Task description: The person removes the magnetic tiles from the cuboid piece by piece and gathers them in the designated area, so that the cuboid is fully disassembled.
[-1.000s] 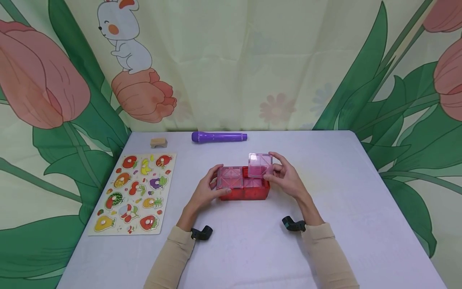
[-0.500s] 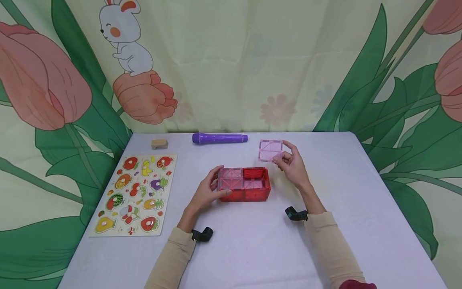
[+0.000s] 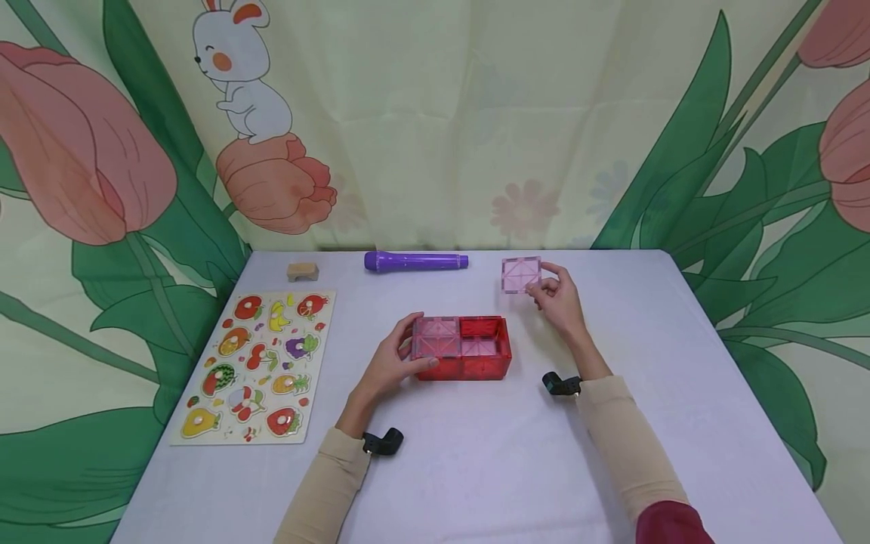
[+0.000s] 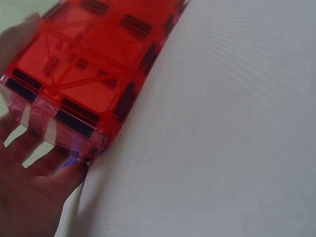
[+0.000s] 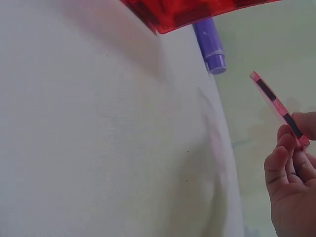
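A box built of red translucent magnetic tiles (image 3: 485,369) sits mid-table in the head view. A pink tile (image 3: 436,336) covers its left half; the right half is uncovered, with pink showing inside. My left hand (image 3: 386,368) grips the box's left end, thumb at the front; in the left wrist view its fingers show through the clear end wall (image 4: 54,121). Beyond the box's right back corner, my right hand (image 3: 561,304) pinches a loose pink magnetic tile (image 3: 520,274) by its right edge. The right wrist view shows this tile (image 5: 277,106) edge-on, held off the table.
A purple toy microphone (image 3: 416,261) lies along the table's back edge. Left of it stands a small wooden block (image 3: 302,272). A fruit puzzle board (image 3: 227,404) lies at the left. A printed curtain (image 3: 421,151) hangs behind the white-covered table (image 3: 476,461).
My right hand has lifted the pink tile off the box's right half and carried it back and to the right, uncovering that side. My left hand has stayed on the box.
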Tool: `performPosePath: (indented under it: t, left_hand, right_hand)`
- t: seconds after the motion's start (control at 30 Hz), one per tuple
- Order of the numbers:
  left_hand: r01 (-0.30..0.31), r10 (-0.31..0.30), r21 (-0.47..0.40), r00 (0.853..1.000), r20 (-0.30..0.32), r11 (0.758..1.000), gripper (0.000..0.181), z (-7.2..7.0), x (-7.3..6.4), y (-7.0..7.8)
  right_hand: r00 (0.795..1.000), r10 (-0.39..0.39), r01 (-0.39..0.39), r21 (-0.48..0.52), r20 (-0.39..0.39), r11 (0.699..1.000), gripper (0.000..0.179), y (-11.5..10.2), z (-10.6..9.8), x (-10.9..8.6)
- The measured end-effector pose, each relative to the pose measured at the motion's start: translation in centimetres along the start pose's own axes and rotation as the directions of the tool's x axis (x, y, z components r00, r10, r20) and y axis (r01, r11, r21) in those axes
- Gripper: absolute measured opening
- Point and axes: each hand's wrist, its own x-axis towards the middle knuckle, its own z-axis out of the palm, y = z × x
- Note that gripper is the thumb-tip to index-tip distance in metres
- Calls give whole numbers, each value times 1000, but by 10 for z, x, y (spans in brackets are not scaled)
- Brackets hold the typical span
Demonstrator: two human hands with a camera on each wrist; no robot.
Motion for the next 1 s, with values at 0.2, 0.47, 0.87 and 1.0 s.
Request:
performPosePath:
  t: [0.2, 0.47, 0.87, 1.0]
  left_hand:
    - [-32, 32, -15, 999, -18, 999, 88, 1, 7, -18]
    - [-38, 37, -12, 999, -23, 999, 87, 1, 6, -19]
    - [7, -7, -13, 1000, 6, 1000, 88, 1, 0, 0]
    - [-5, 6, -27, 1000, 11, 1000, 87, 0, -5, 11]
  right_hand:
    - [998, 60, -61, -63, -14, 996, 59, 8, -1, 14]
    - [992, 124, -125, -110, -18, 986, 58, 21, 2, 27]
    - [982, 174, -187, -239, -74, 953, 55, 25, 7, 53]
    - [981, 171, -190, -283, -93, 940, 55, 24, 7, 58]
